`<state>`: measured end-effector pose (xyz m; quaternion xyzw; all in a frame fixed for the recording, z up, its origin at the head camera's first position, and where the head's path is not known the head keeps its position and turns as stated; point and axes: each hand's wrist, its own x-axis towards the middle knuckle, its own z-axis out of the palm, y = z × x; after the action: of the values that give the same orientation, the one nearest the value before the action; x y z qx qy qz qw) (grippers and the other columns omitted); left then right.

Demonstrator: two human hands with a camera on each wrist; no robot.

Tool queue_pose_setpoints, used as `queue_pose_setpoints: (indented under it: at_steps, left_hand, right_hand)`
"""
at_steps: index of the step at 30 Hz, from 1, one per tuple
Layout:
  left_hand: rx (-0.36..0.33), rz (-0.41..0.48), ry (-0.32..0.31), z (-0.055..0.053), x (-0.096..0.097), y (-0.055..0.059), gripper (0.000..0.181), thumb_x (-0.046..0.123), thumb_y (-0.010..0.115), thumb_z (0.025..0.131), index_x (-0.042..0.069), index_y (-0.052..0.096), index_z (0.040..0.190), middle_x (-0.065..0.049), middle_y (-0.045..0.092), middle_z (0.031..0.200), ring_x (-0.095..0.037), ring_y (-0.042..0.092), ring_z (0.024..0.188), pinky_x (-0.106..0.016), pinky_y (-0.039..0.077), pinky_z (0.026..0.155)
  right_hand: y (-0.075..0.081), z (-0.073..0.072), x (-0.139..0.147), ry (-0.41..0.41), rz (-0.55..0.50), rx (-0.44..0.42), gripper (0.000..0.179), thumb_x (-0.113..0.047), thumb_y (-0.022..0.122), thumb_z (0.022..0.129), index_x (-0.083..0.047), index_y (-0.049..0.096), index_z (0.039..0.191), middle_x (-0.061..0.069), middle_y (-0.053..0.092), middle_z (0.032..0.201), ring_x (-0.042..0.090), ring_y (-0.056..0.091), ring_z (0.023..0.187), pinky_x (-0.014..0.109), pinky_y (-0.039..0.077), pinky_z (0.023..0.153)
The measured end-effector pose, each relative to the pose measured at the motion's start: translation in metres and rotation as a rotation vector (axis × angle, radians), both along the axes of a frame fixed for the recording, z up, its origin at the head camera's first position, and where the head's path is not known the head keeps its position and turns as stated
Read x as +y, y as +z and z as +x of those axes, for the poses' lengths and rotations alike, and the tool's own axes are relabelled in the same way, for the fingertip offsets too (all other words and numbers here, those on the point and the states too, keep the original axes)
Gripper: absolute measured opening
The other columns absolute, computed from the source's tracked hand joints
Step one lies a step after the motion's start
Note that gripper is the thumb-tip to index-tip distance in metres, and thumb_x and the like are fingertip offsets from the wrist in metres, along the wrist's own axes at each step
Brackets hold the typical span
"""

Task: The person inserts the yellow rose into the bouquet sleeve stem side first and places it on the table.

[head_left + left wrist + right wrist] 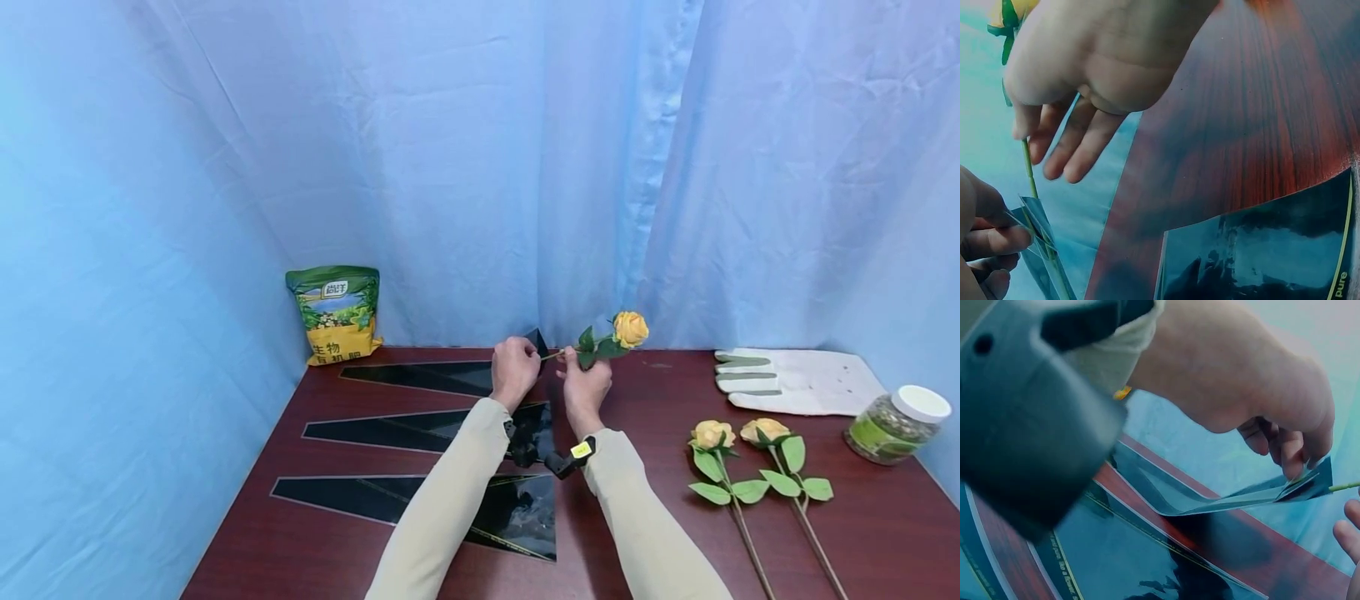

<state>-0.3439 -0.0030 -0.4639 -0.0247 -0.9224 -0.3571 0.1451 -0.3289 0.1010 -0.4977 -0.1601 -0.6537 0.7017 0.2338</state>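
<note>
My left hand [515, 364] pinches the open rim of a dark, clear-fronted flower sleeve [1229, 503], whose mouth end is raised off the table. My right hand [585, 387] holds a yellow artificial rose [631, 329] by its stem, below the green leaves. The bloom points right and the stem [1029, 169] runs left into the mouth of the sleeve. In the left wrist view, the lower stem shows through the clear film. Thumb and fingers of my left hand [988, 240] are at the sleeve's edge there.
Two more flat sleeves, a middle one [345, 430] and a front one [322, 490], lie under and beside my left arm. Two yellow roses [712, 435] [765, 431], white gloves [810, 379] and a lidded jar [896, 429] lie right. A fertilizer bag [337, 321] stands back left.
</note>
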Motion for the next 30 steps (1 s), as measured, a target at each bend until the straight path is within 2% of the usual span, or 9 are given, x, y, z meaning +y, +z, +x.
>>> queue_pose_setpoints:
  at_steps: [3, 5, 8, 12, 15, 20, 24, 27, 30]
  left_hand:
    - [0.011, -0.007, 0.004, -0.001, 0.000, 0.001, 0.017, 0.011, 0.066, 0.092, 0.009, 0.077, 0.079, -0.006, 0.075, 0.081, -0.018, 0.067, 0.071, -0.031, 0.055, 0.068]
    - [0.014, -0.005, 0.003, -0.001, 0.000, 0.001, 0.016, 0.011, 0.066, 0.092, 0.009, 0.078, 0.081, -0.006, 0.076, 0.083, -0.019, 0.068, 0.072, -0.032, 0.056, 0.070]
    - [0.013, 0.005, 0.000, 0.000, -0.001, 0.001, 0.017, 0.011, 0.066, 0.092, 0.010, 0.077, 0.079, -0.006, 0.075, 0.081, -0.018, 0.067, 0.071, -0.031, 0.056, 0.068]
    - [0.020, 0.027, -0.020, 0.001, -0.003, 0.001, 0.021, 0.010, 0.065, 0.092, 0.010, 0.074, 0.073, -0.005, 0.073, 0.075, -0.016, 0.064, 0.066, -0.029, 0.052, 0.065]
    - [0.030, 0.028, -0.039, 0.002, -0.004, 0.002, 0.021, 0.010, 0.064, 0.092, 0.011, 0.074, 0.073, -0.004, 0.072, 0.074, -0.015, 0.062, 0.064, -0.027, 0.051, 0.064]
    - [0.051, 0.007, -0.061, 0.006, -0.002, 0.005, 0.018, 0.011, 0.065, 0.092, 0.011, 0.077, 0.078, -0.003, 0.073, 0.076, -0.014, 0.064, 0.066, -0.026, 0.052, 0.065]
    - [0.074, -0.001, -0.077, 0.009, 0.001, 0.008, 0.017, 0.011, 0.065, 0.092, 0.009, 0.078, 0.080, -0.005, 0.074, 0.078, -0.016, 0.066, 0.068, -0.027, 0.053, 0.066]
    - [0.079, -0.003, -0.072, 0.009, 0.002, 0.009, 0.016, 0.010, 0.066, 0.092, 0.009, 0.078, 0.082, -0.005, 0.076, 0.081, -0.017, 0.068, 0.072, -0.028, 0.055, 0.069]
    - [0.083, -0.003, -0.069, 0.009, 0.001, 0.009, 0.015, 0.011, 0.067, 0.092, 0.009, 0.079, 0.083, -0.006, 0.076, 0.083, -0.019, 0.070, 0.075, -0.029, 0.056, 0.070]
  right_hand:
    - [0.001, 0.000, 0.001, 0.014, 0.040, -0.012, 0.028, -0.022, 0.064, 0.098, -0.003, 0.063, 0.118, 0.022, 0.073, 0.110, 0.028, 0.076, 0.093, 0.026, 0.060, 0.066]
    - [0.001, 0.000, 0.002, 0.035, 0.055, -0.017, 0.028, -0.024, 0.061, 0.100, -0.004, 0.063, 0.119, 0.021, 0.074, 0.111, 0.026, 0.076, 0.093, 0.025, 0.060, 0.066]
    - [0.001, 0.001, 0.004, 0.047, 0.071, -0.030, 0.028, -0.026, 0.059, 0.101, -0.005, 0.064, 0.119, 0.021, 0.074, 0.110, 0.015, 0.075, 0.084, 0.020, 0.058, 0.064]
    - [0.000, 0.003, 0.008, 0.016, 0.098, -0.031, 0.028, -0.022, 0.062, 0.099, -0.002, 0.068, 0.118, 0.024, 0.073, 0.106, -0.003, 0.066, 0.070, 0.013, 0.054, 0.061]
    - [-0.001, 0.005, 0.012, 0.013, 0.122, -0.027, 0.028, -0.022, 0.065, 0.097, -0.002, 0.070, 0.116, 0.023, 0.073, 0.104, -0.008, 0.062, 0.067, 0.011, 0.052, 0.061]
    - [-0.002, 0.005, 0.014, 0.039, 0.210, -0.067, 0.026, -0.028, 0.068, 0.094, -0.006, 0.073, 0.107, 0.020, 0.075, 0.096, -0.006, 0.060, 0.062, 0.014, 0.052, 0.059]
    - [-0.001, 0.005, 0.014, 0.068, 0.250, -0.094, 0.024, -0.030, 0.070, 0.093, -0.008, 0.073, 0.104, 0.018, 0.074, 0.090, 0.001, 0.061, 0.059, 0.018, 0.052, 0.058]
    - [0.002, 0.007, 0.015, 0.116, 0.218, -0.099, 0.024, -0.028, 0.070, 0.094, -0.008, 0.071, 0.107, 0.018, 0.073, 0.095, 0.004, 0.063, 0.062, 0.019, 0.053, 0.059]
    - [0.003, 0.007, 0.017, 0.176, 0.136, -0.087, 0.027, -0.025, 0.068, 0.095, -0.006, 0.067, 0.115, 0.017, 0.071, 0.104, 0.004, 0.065, 0.065, 0.020, 0.055, 0.061]
